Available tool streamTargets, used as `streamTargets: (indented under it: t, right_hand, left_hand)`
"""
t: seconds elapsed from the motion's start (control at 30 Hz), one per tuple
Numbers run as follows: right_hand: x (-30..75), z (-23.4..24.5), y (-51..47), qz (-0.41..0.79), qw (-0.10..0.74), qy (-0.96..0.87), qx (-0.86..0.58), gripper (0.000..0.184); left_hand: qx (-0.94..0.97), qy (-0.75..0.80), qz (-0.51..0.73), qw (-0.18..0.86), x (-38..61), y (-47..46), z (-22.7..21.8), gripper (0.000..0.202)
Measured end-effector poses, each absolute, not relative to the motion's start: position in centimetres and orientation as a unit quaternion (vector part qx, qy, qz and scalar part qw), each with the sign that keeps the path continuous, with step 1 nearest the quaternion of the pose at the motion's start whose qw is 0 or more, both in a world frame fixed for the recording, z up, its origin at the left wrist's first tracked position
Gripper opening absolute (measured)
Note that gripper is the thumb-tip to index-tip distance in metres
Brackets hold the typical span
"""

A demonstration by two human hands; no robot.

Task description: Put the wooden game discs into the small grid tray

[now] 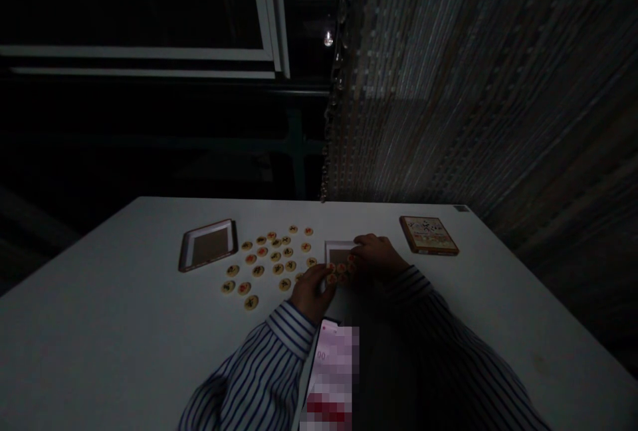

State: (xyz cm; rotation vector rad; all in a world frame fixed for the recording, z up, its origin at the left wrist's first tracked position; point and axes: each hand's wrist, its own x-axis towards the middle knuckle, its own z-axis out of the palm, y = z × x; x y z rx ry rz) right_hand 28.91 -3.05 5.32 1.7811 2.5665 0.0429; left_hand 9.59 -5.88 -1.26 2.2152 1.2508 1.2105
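Note:
On a white table (pixel 124 325), several round wooden game discs (pixel 272 258) with red or black marks lie scattered left of centre. A small white-rimmed tray (pixel 335 250) sits in the middle with a few discs at its near edge. My left hand (pixel 312 291) has its fingers curled and pinches at a disc by the tray's near left corner. My right hand (pixel 376 255) rests on the tray's right side, fingers bent over the discs there. Both sleeves are striped.
An empty box half with a white rim (pixel 208 245) lies at the left of the discs. A printed box lid (pixel 428 234) lies at the right. A phone (pixel 329 378) sits near my chest. A beaded curtain (pixel 473 86) hangs behind the table.

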Motion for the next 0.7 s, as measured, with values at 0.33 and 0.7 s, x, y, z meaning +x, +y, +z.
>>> streamTargets:
  t: [0.33, 0.7]
  right_hand:
    - [28.85, 4.75, -2.90, 0.024, 0.017, 0.819, 0.573, 0.027]
    - [29.03, 4.36, -2.59, 0.024, 0.015, 0.820, 0.571, 0.026]
  left_hand:
    - [0.778, 0.437, 0.421, 0.163, 9.52, -5.94, -1.24, 0.026]
    - [0.777, 0.428, 0.435, 0.155, 9.66, -5.86, -1.23, 0.024]
